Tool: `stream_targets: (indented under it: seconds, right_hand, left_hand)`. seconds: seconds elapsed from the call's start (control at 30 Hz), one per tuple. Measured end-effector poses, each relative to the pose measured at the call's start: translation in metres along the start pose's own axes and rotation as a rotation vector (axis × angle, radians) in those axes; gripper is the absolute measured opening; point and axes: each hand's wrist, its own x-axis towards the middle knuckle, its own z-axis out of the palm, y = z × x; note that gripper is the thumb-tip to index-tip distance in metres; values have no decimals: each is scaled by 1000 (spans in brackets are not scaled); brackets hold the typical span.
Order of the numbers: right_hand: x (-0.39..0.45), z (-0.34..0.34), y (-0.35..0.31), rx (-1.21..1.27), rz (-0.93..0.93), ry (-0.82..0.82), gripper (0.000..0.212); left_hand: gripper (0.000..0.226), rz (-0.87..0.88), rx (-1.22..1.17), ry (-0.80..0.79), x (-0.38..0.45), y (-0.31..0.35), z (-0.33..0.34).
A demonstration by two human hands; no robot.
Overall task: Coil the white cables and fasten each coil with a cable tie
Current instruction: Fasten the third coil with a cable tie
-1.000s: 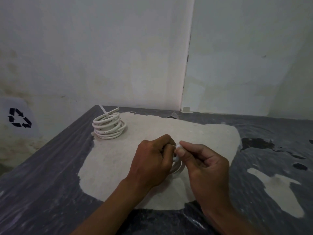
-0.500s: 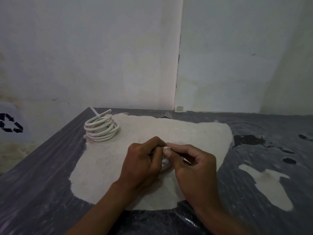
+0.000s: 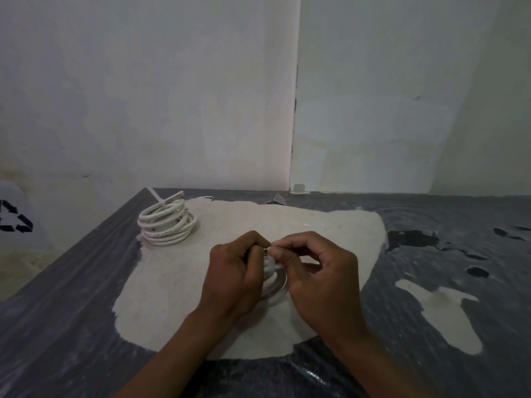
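Small white cable coil (image 3: 274,285) on the worn pale patch (image 3: 172,282) of the dark tabletop, mostly hidden between both hands. Left hand (image 3: 232,278) curled round the coil. Right hand (image 3: 319,278) pinches something small and white at the coil's top. Finished, tied coil (image 3: 168,225) lies well apart, far-left of the patch.

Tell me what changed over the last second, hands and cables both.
Little changed. The right hand lifted its pinch from the side to the top of the small coil, where its fingertips now meet the left hand's; what they pinch is too small to tell. The left hand kept its grip on that coil. The tied coil at the back left stayed put on the table.
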Motion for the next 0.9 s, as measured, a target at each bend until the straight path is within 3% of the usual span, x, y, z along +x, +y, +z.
stream_targets:
  seconds: [0.13, 0.3, 0.43, 0.7, 0.9]
  right_hand:
    - [-1, -1, 3, 78, 12, -25, 17]
    - [2, -4, 6, 19, -162, -116, 24]
    - [3, -7, 7, 9, -159, -178, 29]
    - [-2, -1, 7, -21, 40, -78, 18]
    - [-2, -1, 5, -55, -110, -8, 11]
  left_hand:
    - [30, 0, -9, -4, 0, -3, 0]
    - [31, -19, -40, -3, -1, -1, 2]
    - [32, -53, -75, -3, 2, -1, 1]
    - [29, 20, -45, -24, -1, 1, 0]
    - [30, 57, 3, -36, -4, -2, 2]
